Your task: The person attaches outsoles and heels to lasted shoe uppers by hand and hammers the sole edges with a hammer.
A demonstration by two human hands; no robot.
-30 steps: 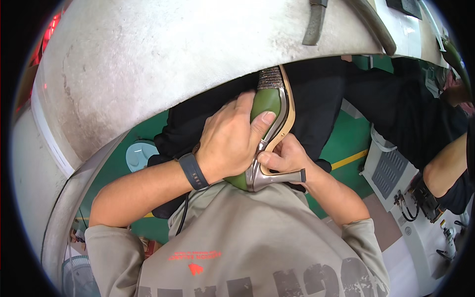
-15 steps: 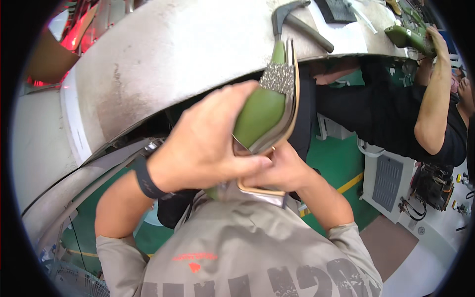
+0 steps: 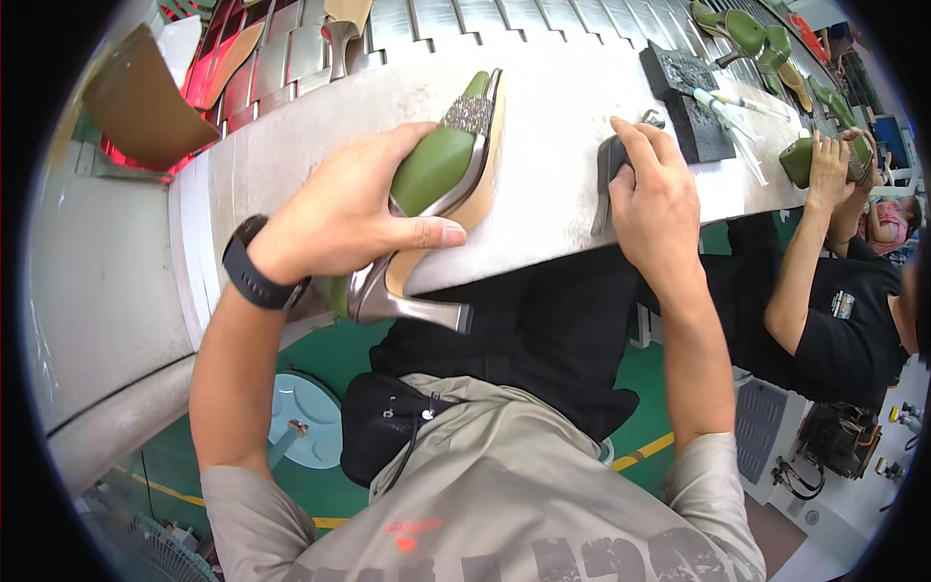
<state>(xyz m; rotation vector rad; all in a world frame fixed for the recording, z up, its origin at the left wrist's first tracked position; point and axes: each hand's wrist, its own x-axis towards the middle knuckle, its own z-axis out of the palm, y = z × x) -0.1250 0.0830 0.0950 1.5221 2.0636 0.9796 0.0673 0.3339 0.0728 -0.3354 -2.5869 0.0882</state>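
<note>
My left hand [image 3: 339,199], with a dark band on its wrist, is closed round a green high-heeled shoe [image 3: 432,170] at the table's near edge. A glittery silver strap [image 3: 468,114] crosses the shoe near its pointed toe. Its tan sole faces right, and its metallic heel [image 3: 417,308] juts out over the edge toward me. Farther right, my right hand [image 3: 658,199] has its fingers curled round a dark grey hammer [image 3: 609,179] on the tabletop. The palm hides part of the hammer.
A slatted metal conveyor [image 3: 427,29] runs behind the pale table [image 3: 262,184]. A black block [image 3: 689,107] and white syringe-like tubes [image 3: 742,112] lie at right. Beyond them, a co-worker's hand [image 3: 829,170] handles another green shoe [image 3: 797,160]. A brown curved panel [image 3: 145,102] stands far left.
The shoe has moved from near my body to over the table, in my left hand alone. My right hand has left the shoe and taken hold of the hammer.
</note>
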